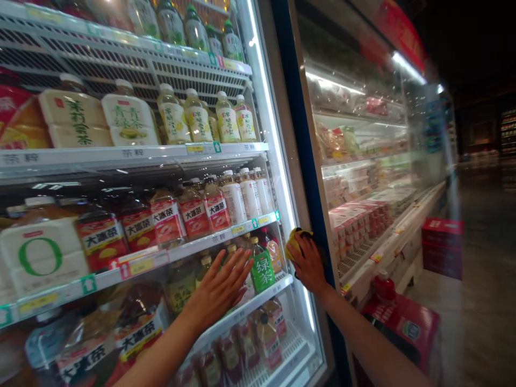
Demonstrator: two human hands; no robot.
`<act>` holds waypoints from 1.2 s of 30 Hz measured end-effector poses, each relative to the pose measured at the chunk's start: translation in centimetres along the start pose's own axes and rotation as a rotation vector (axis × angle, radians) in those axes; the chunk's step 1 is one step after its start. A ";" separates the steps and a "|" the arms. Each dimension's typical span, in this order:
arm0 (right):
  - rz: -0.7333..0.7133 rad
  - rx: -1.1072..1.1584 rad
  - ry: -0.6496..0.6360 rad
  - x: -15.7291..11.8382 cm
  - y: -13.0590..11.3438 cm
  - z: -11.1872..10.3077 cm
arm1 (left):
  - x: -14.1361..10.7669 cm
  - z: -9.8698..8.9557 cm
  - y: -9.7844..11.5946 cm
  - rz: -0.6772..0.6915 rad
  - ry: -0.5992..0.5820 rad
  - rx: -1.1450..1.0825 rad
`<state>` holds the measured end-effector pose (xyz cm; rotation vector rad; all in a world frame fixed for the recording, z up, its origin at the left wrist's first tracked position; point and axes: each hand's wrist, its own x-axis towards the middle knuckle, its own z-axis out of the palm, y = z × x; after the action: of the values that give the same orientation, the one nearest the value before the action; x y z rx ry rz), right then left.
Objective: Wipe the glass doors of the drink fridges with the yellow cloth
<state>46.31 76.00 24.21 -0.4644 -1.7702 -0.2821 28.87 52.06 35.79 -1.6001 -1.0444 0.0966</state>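
Observation:
My left hand (221, 290) is spread with its fingers apart, palm toward the glass door of a lit drinks cooler, and holds nothing. Behind its fingertips stand bottles, among them a green-labelled bottle (262, 264). My right hand (309, 264) presses a yellow cloth (296, 244) with dark edging against the right side of the door frame, beside the bright light strip (278, 134). Its fingers are bent over the cloth.
Shelves of bottled drinks (195, 215) fill the cooler behind the glass. To the right runs an open chilled case (363, 215) with packaged food. Red boxes (407, 322) stand low at the right, with a red-capped container (384, 287) on top. A floor (484, 231) stretches beyond.

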 end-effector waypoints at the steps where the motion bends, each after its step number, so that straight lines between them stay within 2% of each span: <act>1: 0.049 0.009 0.032 0.8 0.3 0.1 | 0.0 0.0 0.0 0.002 0.003 0.007; 4: 0.307 0.034 0.172 6.1 -0.5 0.5 | -0.1 0.1 0.2 -0.001 0.002 0.024; 6: 0.363 0.045 0.201 9.0 -2.6 0.7 | -0.1 0.2 0.3 -0.002 -0.004 0.032; 7: 0.335 0.048 0.187 9.5 -3.8 0.6 | -0.1 0.3 0.3 -0.001 -0.004 0.032; 8: 0.276 0.052 0.156 9.1 -4.9 0.5 | -0.1 0.4 0.3 0.003 0.000 0.030; 10: 0.106 0.059 0.059 6.6 -6.0 -0.1 | -0.3 0.4 0.3 0.016 0.012 0.016; 12: -0.054 0.061 -0.046 3.6 -5.5 -1.0 | -0.9 0.0 0.0 0.024 0.015 -0.008; 13: -0.088 0.056 -0.076 2.6 -4.8 -1.4 | -1.3 -0.3 -0.2 0.017 0.008 -0.018; 15: -0.019 0.039 -0.064 2.5 -3.6 -1.7 | -2.7 -1.3 -0.8 -0.026 -0.015 -0.027; 17: 0.159 0.024 0.016 4.6 -3.7 -1.4 | -4.4 -2.6 -1.4 -0.094 -0.033 -0.022; 19: 0.294 0.017 0.090 7.2 -5.8 -0.7 | -6.2 -3.8 -1.9 -0.157 -0.041 -0.012; 21: 0.299 0.019 0.112 8.1 -9.2 0.0 | -8.0 -4.9 -2.3 -0.206 -0.053 -0.002; 24: 0.078 0.053 0.044 5.0 -12.6 -0.3 | -10.3 -6.3 -2.4 -0.250 -0.087 0.016; 26: -0.134 0.094 -0.023 1.9 -12.3 -1.0 | -11.6 -7.2 -2.6 -0.265 -0.108 0.029; 28: -0.250 0.132 -0.038 0.2 -10.5 -1.4 | -12.9 -8.3 -2.9 -0.273 -0.123 0.040; 30: -0.194 0.179 0.040 0.8 -9.2 -1.2 | -14.1 -9.4 -3.4 -0.286 -0.127 0.052; 32: -0.049 0.238 0.149 3.2 -9.8 -0.4 | -15.1 -10.1 -3.8 -0.311 -0.128 0.071; 34: 0.062 0.277 0.206 5.7 -12.4 0.4 | -15.9 -10.5 -4.2 -0.351 -0.132 0.091; 36: 0.058 0.274 0.190 6.8 -15.6 0.9 | -16.5 -10.6 -4.3 -0.386 -0.141 0.100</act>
<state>37.12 63.64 31.39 -0.2813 -1.5782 -0.0392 22.64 33.00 35.36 -1.2919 -1.4188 -0.0010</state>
